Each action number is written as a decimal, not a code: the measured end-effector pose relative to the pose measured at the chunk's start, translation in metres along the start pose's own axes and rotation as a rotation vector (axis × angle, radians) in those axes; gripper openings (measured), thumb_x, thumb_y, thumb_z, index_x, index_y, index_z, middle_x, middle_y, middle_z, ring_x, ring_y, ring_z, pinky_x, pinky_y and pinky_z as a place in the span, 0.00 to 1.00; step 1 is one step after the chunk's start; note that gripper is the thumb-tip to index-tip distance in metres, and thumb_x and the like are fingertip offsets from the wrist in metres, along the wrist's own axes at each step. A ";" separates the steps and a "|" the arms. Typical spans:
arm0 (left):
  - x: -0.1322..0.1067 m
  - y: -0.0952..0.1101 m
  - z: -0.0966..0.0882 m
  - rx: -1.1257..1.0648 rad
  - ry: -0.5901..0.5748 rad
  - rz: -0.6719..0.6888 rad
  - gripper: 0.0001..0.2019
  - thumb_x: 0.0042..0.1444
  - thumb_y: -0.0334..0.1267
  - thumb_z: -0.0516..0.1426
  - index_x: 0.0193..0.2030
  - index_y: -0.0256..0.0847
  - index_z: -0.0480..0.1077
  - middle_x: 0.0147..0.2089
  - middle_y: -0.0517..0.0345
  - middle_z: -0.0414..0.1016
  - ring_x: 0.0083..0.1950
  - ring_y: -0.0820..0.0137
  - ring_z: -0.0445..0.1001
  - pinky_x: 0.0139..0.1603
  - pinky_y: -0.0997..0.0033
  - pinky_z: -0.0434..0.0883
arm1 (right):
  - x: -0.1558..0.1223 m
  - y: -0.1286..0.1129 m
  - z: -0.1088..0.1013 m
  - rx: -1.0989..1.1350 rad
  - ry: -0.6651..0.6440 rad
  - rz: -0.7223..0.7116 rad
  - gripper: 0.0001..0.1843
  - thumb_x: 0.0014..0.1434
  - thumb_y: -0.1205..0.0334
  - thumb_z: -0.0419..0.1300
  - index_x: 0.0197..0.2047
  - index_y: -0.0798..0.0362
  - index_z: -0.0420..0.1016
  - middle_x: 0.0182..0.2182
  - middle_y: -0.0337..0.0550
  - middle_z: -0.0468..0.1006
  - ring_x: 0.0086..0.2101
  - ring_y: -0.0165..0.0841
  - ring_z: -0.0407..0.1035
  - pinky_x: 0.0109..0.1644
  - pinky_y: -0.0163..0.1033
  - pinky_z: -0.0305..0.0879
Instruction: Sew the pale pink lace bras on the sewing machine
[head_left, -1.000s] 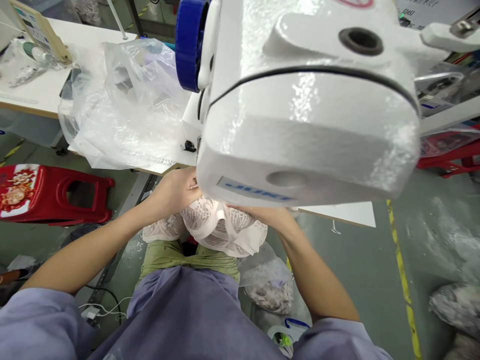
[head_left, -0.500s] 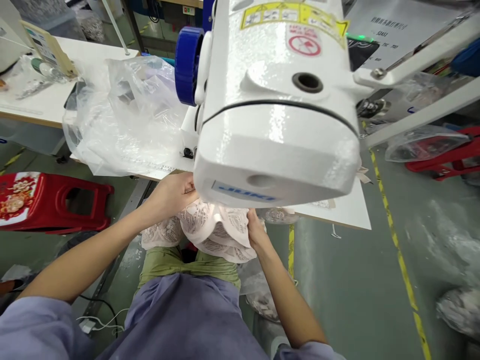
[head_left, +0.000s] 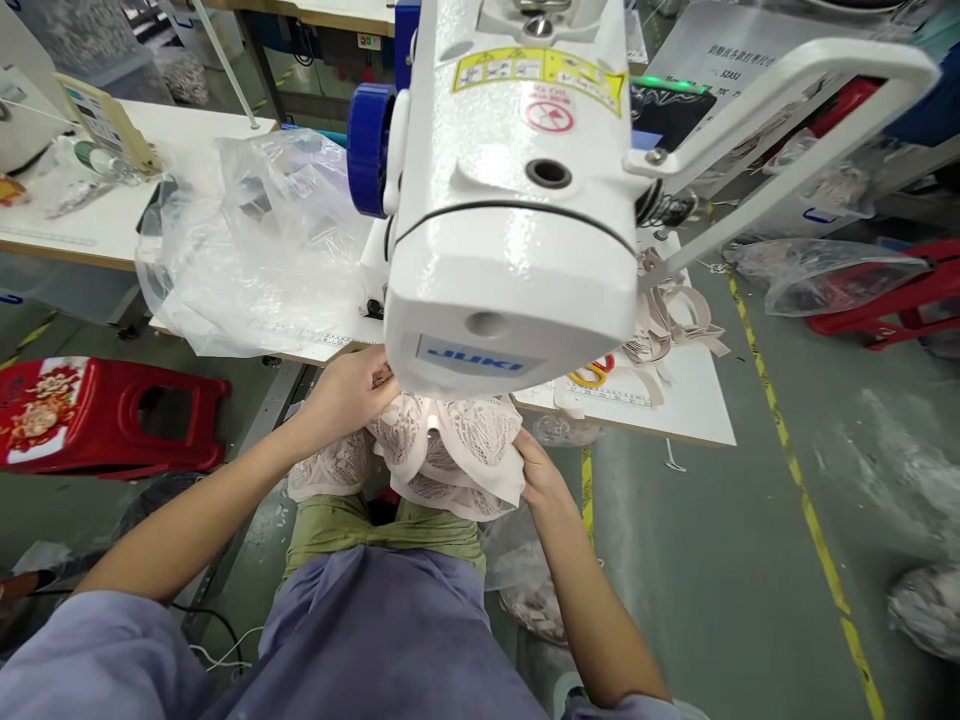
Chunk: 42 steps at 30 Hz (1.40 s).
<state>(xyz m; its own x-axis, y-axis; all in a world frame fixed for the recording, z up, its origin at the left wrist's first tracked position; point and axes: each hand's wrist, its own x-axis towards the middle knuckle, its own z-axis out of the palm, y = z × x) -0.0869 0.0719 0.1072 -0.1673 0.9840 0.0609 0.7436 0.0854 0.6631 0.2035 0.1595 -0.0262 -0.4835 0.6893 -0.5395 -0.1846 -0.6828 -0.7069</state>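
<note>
A pale pink lace garment [head_left: 450, 450] hangs from under the white sewing machine [head_left: 510, 230] down over my lap. My left hand [head_left: 346, 392] pinches the lace at the machine's left underside, with the fingertips partly hidden by the machine head. My right hand [head_left: 541, 478] grips the garment's lower right edge, below and in front of the machine. The needle area is hidden behind the machine head.
Crumpled clear plastic bags [head_left: 247, 240] lie on the white table [head_left: 697, 400] left of the machine. Pink straps [head_left: 667, 315] and a pair of scissors with red-and-yellow handles [head_left: 591, 374] lie at its right. A red stool [head_left: 105, 410] stands at the left, another [head_left: 892, 295] at the right.
My right hand has come out from under the machine and moved down to the garment's lower right edge. My view has pulled back, so the machine looks smaller.
</note>
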 end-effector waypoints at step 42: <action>-0.011 0.008 0.029 -0.124 0.195 -0.074 0.02 0.57 0.31 0.54 0.34 0.40 0.66 0.26 0.63 0.67 0.27 0.72 0.66 0.27 0.73 0.60 | -0.015 -0.061 0.099 -0.790 -0.204 -0.367 0.20 0.54 0.44 0.68 0.29 0.54 0.77 0.33 0.44 0.80 0.40 0.41 0.73 0.45 0.41 0.69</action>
<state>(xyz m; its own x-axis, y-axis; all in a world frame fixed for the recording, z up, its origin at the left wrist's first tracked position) -0.0605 0.0661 0.0903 -0.3493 0.9259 0.1437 0.6415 0.1245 0.7569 0.1373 0.1670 0.0699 -0.6664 0.7238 -0.1790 0.2492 -0.0102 -0.9684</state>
